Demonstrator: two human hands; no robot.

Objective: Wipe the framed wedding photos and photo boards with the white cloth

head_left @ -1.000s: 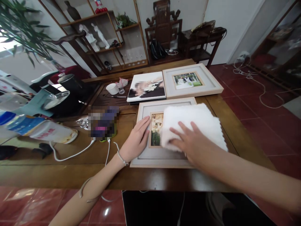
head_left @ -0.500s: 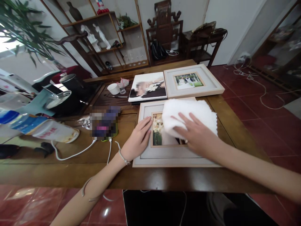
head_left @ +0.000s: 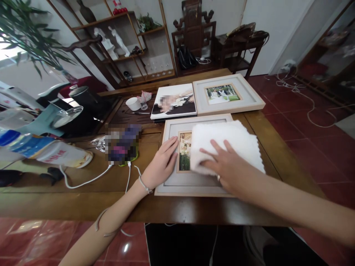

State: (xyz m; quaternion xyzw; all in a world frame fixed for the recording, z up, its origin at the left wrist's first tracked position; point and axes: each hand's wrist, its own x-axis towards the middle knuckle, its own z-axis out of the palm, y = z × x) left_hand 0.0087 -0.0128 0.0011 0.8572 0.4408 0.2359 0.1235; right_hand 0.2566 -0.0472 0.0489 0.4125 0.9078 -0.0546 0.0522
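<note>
Atop white cloth (head_left: 231,140), right hand (head_left: 231,173) outspread.

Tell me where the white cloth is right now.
In the head view, the white cloth lies on the right part of the nearest picture frame, under the right hand; the left hand rests on that frame's left side.

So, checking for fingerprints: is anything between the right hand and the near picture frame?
Yes, a white cloth lies between the right hand and the frame, covering its right part. The left hand rests bare on its left side.
</note>
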